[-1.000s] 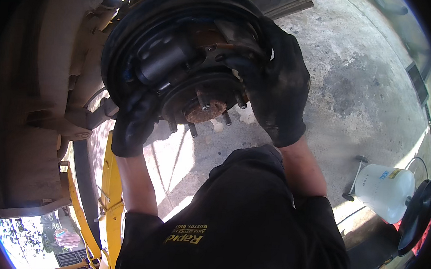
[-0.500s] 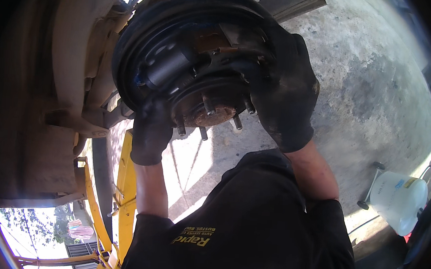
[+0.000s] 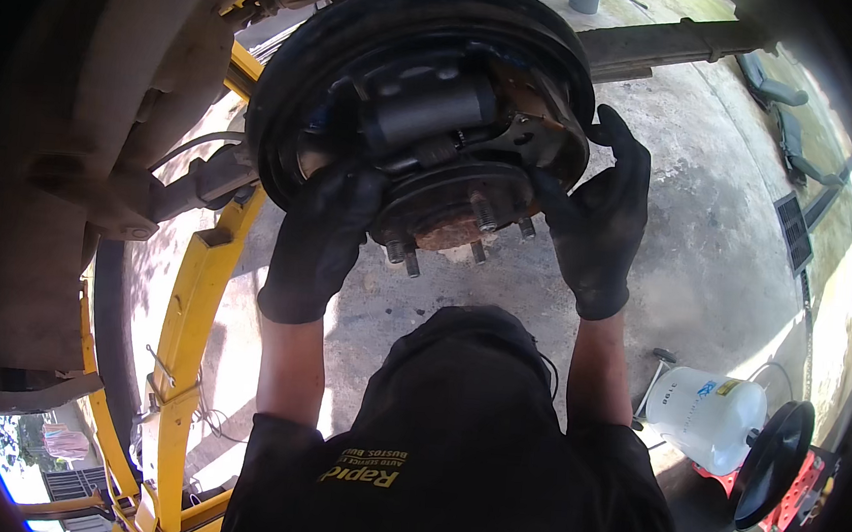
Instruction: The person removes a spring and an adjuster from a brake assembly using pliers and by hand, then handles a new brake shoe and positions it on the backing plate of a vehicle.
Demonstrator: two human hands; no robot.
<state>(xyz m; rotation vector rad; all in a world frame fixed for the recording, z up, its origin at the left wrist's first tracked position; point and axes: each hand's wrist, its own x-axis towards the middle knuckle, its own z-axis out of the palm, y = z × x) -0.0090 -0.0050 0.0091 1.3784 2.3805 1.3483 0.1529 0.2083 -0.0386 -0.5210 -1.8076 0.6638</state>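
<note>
Head view, and from where I stand the brake sits up at the top middle, right before the person, its round black rim tilted over the floor. A dark cylinder lies across its inside, and below that the rusty-faced hub points its studs downward.

Both hands wear black gloves. The left hand has its fingers bent in at the brake's lower left, just beside the hub; I can't tell whether they pinch anything, since the fingertips are lost in the dark. The right hand is spread at the other side, thumb by the hub's edge, forefinger raised near the rim, a gap between them; whether the thumb touches, I can't say.

Left of the brake runs a brown arm, with a yellow stand beneath. A dark beam reaches out at upper right. Off to the right are a white tank and, just beside it, a black disc.
</note>
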